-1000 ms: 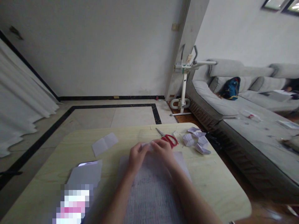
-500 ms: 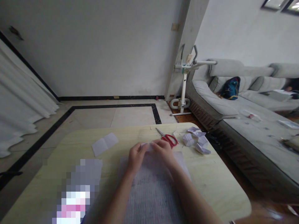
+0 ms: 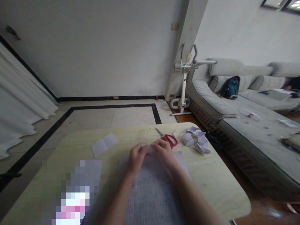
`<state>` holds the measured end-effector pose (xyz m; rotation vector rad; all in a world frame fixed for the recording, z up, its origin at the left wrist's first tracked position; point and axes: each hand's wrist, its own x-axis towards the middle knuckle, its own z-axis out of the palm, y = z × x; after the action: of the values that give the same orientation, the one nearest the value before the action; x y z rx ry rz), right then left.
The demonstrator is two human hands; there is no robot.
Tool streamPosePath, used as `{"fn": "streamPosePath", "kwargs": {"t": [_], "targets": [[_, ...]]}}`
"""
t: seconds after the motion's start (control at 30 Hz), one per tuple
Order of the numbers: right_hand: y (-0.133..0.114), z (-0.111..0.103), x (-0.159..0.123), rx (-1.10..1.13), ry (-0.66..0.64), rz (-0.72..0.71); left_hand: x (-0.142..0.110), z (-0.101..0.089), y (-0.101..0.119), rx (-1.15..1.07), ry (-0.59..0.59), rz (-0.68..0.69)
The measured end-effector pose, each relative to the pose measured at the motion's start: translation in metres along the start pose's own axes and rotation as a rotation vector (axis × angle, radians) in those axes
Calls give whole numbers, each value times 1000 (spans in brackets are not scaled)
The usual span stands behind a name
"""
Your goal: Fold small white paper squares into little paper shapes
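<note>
Between my fingertips is a small piece of white paper (image 3: 147,148), partly hidden by the hands. My left hand (image 3: 136,156) pinches its left side, and my right hand (image 3: 163,151) is closed on its right side. Under my hands and forearms lies a large printed sheet (image 3: 152,193) on the pale wooden table (image 3: 217,184). Red-handled scissors (image 3: 170,140) rest just beyond my right hand, blades pointing away to the left. A creased white paper slip (image 3: 104,144) lies flat to the left of my hands.
Several folded white paper pieces (image 3: 197,139) sit at the table's far right corner. A pixelated object (image 3: 76,193) is at the left front. Beyond the table stand a white exercise machine (image 3: 184,84) and a grey sofa (image 3: 253,140) with a blue bag (image 3: 232,87).
The view has shifted very slightly. Both hands keep their hold on the paper in nearly the same place, and nothing on the table has visibly moved.
</note>
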<state>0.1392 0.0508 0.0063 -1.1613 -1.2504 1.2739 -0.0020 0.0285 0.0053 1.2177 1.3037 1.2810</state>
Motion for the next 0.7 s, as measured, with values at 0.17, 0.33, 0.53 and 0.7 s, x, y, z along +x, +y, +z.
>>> {"fn": "streamPosePath", "kwargs": {"t": [0.17,0.33,0.53,0.7], "targets": [[-1,2,-1,4,8,12,0,0,-2,15,6,19],[-2,3,-1,-98,-15,1,0,-1,-3,46,15,29],[-1,2,-1,-124,-7,-98,0,-1,-4,44,-6,39],[-1,2,-1,-109,-37,-70,0,-2,0,123,55,96]]}}
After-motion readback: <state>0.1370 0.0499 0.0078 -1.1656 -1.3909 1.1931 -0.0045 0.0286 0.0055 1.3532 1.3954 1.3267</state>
